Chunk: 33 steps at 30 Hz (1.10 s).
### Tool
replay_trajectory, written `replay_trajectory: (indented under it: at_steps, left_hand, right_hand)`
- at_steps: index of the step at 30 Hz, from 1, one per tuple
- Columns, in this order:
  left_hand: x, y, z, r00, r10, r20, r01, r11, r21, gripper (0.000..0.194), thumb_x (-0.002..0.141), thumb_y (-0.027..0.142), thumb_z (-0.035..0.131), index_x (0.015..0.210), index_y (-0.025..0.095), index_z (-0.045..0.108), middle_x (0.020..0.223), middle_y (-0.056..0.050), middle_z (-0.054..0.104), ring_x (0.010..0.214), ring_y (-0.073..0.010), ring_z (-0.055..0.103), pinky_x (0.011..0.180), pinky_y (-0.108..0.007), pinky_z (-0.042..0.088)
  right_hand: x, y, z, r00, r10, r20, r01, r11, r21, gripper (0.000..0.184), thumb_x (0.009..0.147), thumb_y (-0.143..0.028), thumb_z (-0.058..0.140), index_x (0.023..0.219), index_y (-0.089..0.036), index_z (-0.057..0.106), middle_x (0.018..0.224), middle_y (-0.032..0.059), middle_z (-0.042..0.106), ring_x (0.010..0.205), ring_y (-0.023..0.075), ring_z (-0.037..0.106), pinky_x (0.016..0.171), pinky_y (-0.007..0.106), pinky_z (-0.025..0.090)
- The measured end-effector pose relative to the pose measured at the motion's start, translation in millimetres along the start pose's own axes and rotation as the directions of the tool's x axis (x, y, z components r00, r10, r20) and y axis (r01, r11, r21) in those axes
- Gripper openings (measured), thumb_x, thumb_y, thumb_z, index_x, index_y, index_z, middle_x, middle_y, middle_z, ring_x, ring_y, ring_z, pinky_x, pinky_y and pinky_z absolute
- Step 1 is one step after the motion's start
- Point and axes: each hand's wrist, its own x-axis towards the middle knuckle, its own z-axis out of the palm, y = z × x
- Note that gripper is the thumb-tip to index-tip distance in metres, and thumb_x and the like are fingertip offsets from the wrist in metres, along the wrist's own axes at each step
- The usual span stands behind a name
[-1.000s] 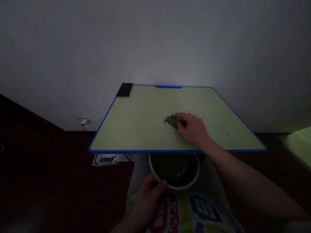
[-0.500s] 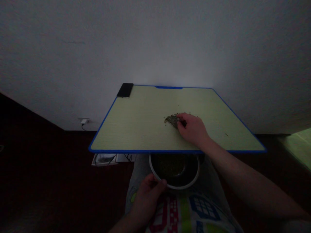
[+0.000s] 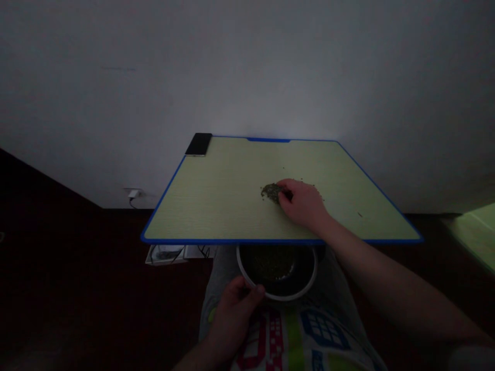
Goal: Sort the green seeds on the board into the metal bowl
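1. On the middle of the pale, blue-edged table [image 3: 212,206], a small dark pile [image 3: 271,192] of grain-like bits lies flat, a few specks strewn around it.
2. The right hand [image 3: 303,203] reaches over the pile's right side, thumb and forefinger curled with a narrow gap between them. Whether anything is pinched there, I cannot tell. Working well here calls, I judge, for light fingertips set low to the surface, since such fine bits would scatter under a brisk sweep.
3. Below the near edge, the left hand [image 3: 235,312] grips the rim of a round bowl [image 3: 286,298], thumb over the top; its other fingers are partly hidden. A steady hold there seems wise, with the bowl level, because greenish-dark bits lie inside it.
4. The bowl's far side is hidden beneath the table, so a hand passing between the two would best clear the edge first.
5. A dark sliver [image 3: 360,214] lies apart, to the right. The phone [image 3: 199,144] sits at the far left corner, well away from the fingers.
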Motion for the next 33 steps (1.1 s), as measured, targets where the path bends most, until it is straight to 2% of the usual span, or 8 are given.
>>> replay_trajectory:
  at_steps: [8,13,16,19,24,33]
  left_hand:
    - [1,-1,1.6,1.000,-0.010,0.026,0.011,0.999,-0.047,0.052,0.057,0.059,0.102,0.088,0.022,0.083,0.086,-0.007,0.088,0.095,-0.0304,0.082,0.099,-0.044,0.060]
    - [1,0,0.2,1.000,0.001,-0.006,-0.001,1.000,0.012,0.055,0.055,0.063,0.101,0.087,0.021,0.083,0.084,-0.006,0.088,0.084,-0.0276,0.081,0.089,-0.041,0.061]
    - [1,-2,-1.1,1.000,0.002,-0.015,-0.002,1.000,-0.008,0.055,0.054,0.063,0.102,0.084,0.021,0.083,0.079,-0.005,0.086,0.079,-0.0254,0.079,0.083,-0.037,0.060]
    - [2,-2,-1.1,1.000,0.010,0.001,-0.010,1.000,-0.018,0.053,0.055,0.061,0.102,0.084,0.021,0.083,0.081,-0.005,0.087,0.080,-0.0239,0.078,0.085,-0.036,0.059]
    - [3,-2,-1.2,1.000,0.003,0.020,-0.003,1.000,-0.020,0.052,0.057,0.061,0.102,0.085,0.021,0.083,0.084,-0.006,0.087,0.085,-0.0246,0.078,0.091,-0.038,0.059]
    - [4,-6,-5.2,1.000,0.000,0.010,0.000,1.000,-0.003,0.052,0.059,0.061,0.101,0.084,0.020,0.081,0.082,-0.005,0.085,0.083,-0.0250,0.078,0.087,-0.037,0.059]
  right_hand:
    - [7,-4,-4,0.998,-0.011,0.057,0.010,1.000,0.023,0.031,0.096,-0.017,0.060,0.122,-0.016,0.078,0.104,0.0129,0.083,0.098,0.0295,0.078,0.094,0.045,0.059]
    - [9,-6,-5,0.993,-0.045,0.109,0.038,0.997,0.063,0.034,0.095,-0.013,0.062,0.124,-0.019,0.078,0.106,0.0098,0.084,0.099,0.0269,0.078,0.096,0.042,0.059]
    - [10,-6,-6,0.987,-0.074,0.140,0.062,0.994,0.086,0.035,0.095,-0.013,0.064,0.125,-0.021,0.079,0.112,0.0089,0.084,0.104,0.0264,0.078,0.099,0.041,0.058]
    - [13,-8,-6,0.979,-0.112,0.173,0.094,0.990,0.104,0.036,0.095,-0.013,0.063,0.126,-0.022,0.079,0.120,0.0084,0.084,0.110,0.0268,0.078,0.102,0.042,0.058]
    - [17,-14,-5,0.956,-0.192,0.223,0.161,0.976,0.148,0.038,0.096,-0.010,0.061,0.127,-0.022,0.080,0.128,0.0085,0.082,0.118,0.0262,0.076,0.107,0.041,0.055]
    - [16,-24,-7,0.888,-0.342,0.307,0.264,0.927,0.267,0.036,0.096,-0.009,0.062,0.125,-0.018,0.081,0.118,0.0102,0.084,0.109,0.0231,0.077,0.100,0.036,0.056]
